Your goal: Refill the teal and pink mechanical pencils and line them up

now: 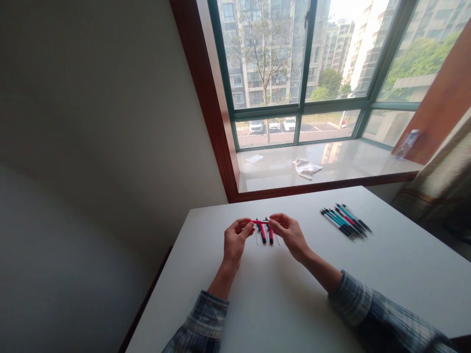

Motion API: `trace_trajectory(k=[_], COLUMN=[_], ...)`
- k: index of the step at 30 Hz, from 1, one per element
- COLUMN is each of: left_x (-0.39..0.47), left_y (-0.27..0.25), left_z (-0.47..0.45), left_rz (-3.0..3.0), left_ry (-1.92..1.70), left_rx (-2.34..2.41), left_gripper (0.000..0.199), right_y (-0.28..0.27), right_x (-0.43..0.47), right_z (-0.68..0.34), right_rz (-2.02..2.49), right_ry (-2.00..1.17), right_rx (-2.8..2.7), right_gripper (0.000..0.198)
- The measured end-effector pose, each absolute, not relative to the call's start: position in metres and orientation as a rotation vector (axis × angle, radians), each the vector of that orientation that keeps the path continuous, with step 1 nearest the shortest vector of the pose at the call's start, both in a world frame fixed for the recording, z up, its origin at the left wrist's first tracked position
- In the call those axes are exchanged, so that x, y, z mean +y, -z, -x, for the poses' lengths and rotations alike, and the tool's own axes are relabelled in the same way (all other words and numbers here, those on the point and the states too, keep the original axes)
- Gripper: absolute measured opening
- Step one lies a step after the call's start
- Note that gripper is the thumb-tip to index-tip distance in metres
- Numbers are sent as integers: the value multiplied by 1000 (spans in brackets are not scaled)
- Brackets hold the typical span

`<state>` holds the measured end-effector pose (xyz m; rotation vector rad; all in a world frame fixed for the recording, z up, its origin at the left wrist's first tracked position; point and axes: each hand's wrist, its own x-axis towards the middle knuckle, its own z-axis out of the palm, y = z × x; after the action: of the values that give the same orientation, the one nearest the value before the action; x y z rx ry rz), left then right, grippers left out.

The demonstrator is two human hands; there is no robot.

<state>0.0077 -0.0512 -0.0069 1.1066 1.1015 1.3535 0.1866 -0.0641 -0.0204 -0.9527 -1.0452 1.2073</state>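
Datum: pen piece (pixel 259 222), held crosswise between left hand (pixel 234 241) at nine o'clock and right hand (pixel 291 236) at three. Loose pen parts (pixel 271 237) lie on the table (pixel 279 304), between and below the hands. Pen row (pixel 346 221) at three o'clock on the table, well apart from the right hand. Windowsill (pixel 353 162) beyond the table — flat sheet (pixel 254 159) at twelve, cloth (pixel 308 169) at one, bottle (pixel 406 144) at two. Window (pixel 267 54) behind the sill; wall (pixel 140 147) at ten.
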Motion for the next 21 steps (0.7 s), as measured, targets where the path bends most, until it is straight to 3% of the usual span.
trace_trajectory(k=[7, 16, 21], left_x=[-65, -64, -62], left_y=[11, 14, 11], left_z=[-29, -28, -24], left_rz=[-1084, -1010, -958], left_ry=[-1091, -1110, -1155], left_rx=[948, 947, 988], left_gripper=[35, 35, 34], right_y=[6, 2, 5], right_x=[-58, -56, -56], right_z=[-205, -210, -243], right_rz=[928, 927, 1027], right_ry=[-1062, -1030, -697], right_rx=[-997, -973, -1180], right_gripper=[46, 41, 33])
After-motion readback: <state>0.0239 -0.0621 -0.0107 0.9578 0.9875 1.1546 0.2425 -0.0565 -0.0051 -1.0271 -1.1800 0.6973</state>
